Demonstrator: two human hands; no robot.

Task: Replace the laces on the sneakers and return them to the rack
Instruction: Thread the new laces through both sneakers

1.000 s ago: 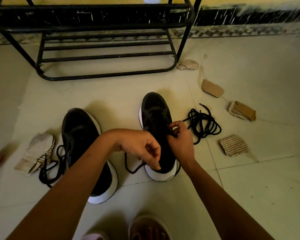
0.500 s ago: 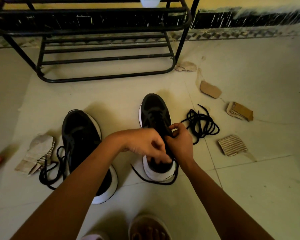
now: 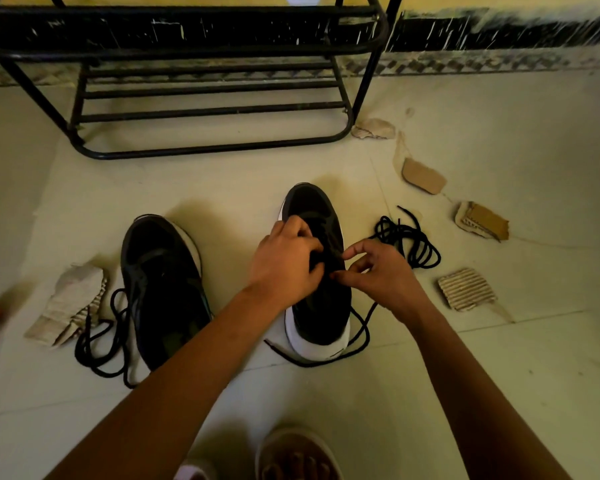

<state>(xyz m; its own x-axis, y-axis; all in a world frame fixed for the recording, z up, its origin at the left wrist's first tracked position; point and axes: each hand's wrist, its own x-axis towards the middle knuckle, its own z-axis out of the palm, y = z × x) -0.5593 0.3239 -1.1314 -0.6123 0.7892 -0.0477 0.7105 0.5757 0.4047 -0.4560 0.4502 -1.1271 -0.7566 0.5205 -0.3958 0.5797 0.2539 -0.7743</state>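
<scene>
Take the right-hand black, white-soled sneaker [image 3: 321, 306] as your mark. A thin black lace [image 3: 291, 356] loops round its heel. Its twin black sneaker [image 3: 163, 289] stands left of it, the black metal-tube rack [image 3: 201, 149] behind it, a loose coil of black cord [image 3: 411, 244] just right, and a ribbed cardboard scrap [image 3: 465, 289] beyond that coil.

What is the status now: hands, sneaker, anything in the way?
Left hand grips the sneaker at its eyelets, right hand pinches its lace. Lace trails round the heel, lacing not done. Cardboard scraps lie aside, not in the way.
</scene>
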